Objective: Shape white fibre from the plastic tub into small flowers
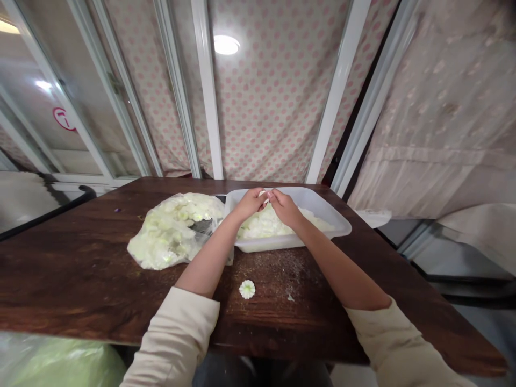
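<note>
On the wooden table [68,269], a plastic bag of pale pieces [173,231] lies beside the clear tub [336,228], and one flower-shaped piece [247,289] is near the front edge. Above the tub, the left hand [250,204] and the right hand [285,208] are both pinching a small white piece [263,196].

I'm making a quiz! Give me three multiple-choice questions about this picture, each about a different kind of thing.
1. Where is the bag?
A. On the floor
B. On the table, beside the tub
C. In the person's lap

2. How many flowers lie loose on the table, outside the tub and bag?
A. Four
B. Two
C. One

3. How is the tub?
A. Open
B. Shut with a lid
C. Upside down

Answers:
1. B: the bag lies on the wood, left of the tub.
2. C: a single flower sits in front of the tub.
3. A: no lid covers the pale pieces, and the left hand and right hand are above them.
</note>
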A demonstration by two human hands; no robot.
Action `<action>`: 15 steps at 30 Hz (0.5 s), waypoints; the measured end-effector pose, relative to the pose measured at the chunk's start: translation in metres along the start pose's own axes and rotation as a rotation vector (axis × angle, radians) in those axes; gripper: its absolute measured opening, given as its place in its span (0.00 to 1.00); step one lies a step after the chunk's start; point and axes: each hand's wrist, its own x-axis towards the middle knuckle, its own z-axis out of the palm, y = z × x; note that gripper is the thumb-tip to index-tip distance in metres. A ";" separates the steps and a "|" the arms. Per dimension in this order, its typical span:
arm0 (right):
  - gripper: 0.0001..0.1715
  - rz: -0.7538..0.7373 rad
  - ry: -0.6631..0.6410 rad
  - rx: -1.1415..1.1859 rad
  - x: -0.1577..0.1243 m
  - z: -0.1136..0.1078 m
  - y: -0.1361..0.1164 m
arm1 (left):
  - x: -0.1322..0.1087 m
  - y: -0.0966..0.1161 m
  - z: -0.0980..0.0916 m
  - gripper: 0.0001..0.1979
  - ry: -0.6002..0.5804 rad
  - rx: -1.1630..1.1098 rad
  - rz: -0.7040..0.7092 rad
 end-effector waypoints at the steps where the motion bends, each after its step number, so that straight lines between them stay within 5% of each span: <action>1: 0.20 -0.009 -0.007 0.002 0.000 0.000 0.000 | 0.001 -0.001 0.000 0.15 0.008 -0.007 -0.001; 8: 0.20 -0.047 0.023 0.052 0.002 -0.002 0.000 | -0.001 0.002 -0.001 0.20 0.021 -0.051 -0.040; 15: 0.19 0.136 0.183 -0.182 0.004 -0.005 0.004 | -0.003 0.007 0.003 0.18 -0.031 -0.149 -0.024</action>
